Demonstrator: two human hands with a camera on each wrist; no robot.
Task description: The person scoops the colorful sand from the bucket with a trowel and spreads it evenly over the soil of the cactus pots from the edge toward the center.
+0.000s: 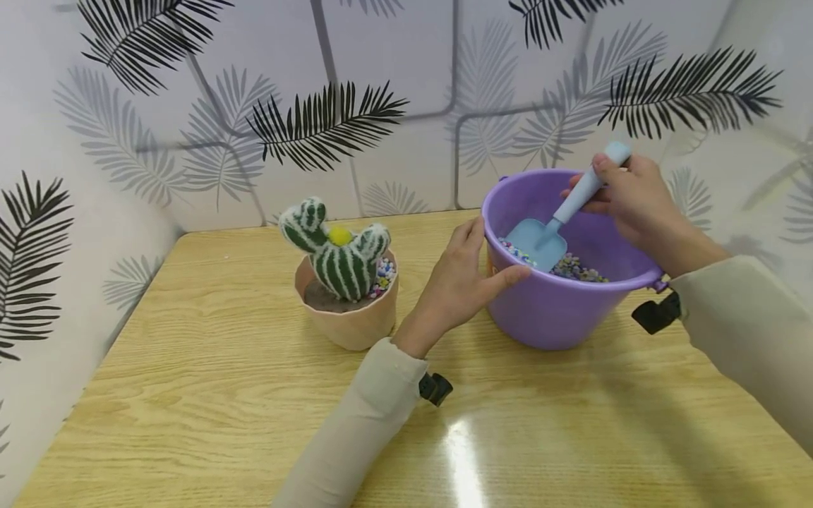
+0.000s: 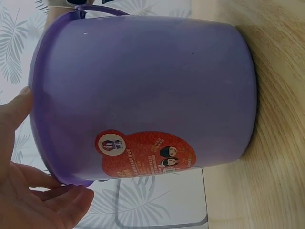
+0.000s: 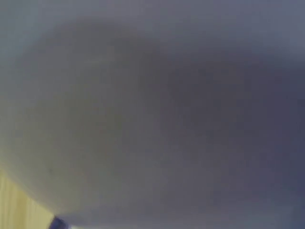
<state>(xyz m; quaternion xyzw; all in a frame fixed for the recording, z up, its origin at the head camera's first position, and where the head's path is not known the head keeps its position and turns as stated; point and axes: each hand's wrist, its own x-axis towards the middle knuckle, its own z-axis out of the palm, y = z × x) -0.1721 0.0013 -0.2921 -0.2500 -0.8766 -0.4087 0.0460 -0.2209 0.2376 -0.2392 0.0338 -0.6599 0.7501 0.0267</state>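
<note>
A purple bucket [image 1: 552, 310] stands on the table, small multicoloured pebbles [image 1: 576, 268] lying inside it. My left hand [image 1: 459, 281] holds its rim at the left, thumb along the front edge and fingers farther back. The left wrist view shows that hand [image 2: 28, 176] at the rim and a red sticker [image 2: 147, 153] on the bucket's side. In my right hand [image 1: 635, 201] is the handle of a light-blue scoop [image 1: 540, 240]. The scoop's blade is tilted down inside the bucket, with pebbles at its edge. A blurred grey surface fills most of the right wrist view.
Left of the bucket is a peach flowerpot [image 1: 356, 328] with a knitted green cactus [image 1: 346, 268], brown filling and some coloured pebbles at its right side. A leaf-patterned wall [image 1: 406, 162] rises behind the wooden table [image 1: 209, 395].
</note>
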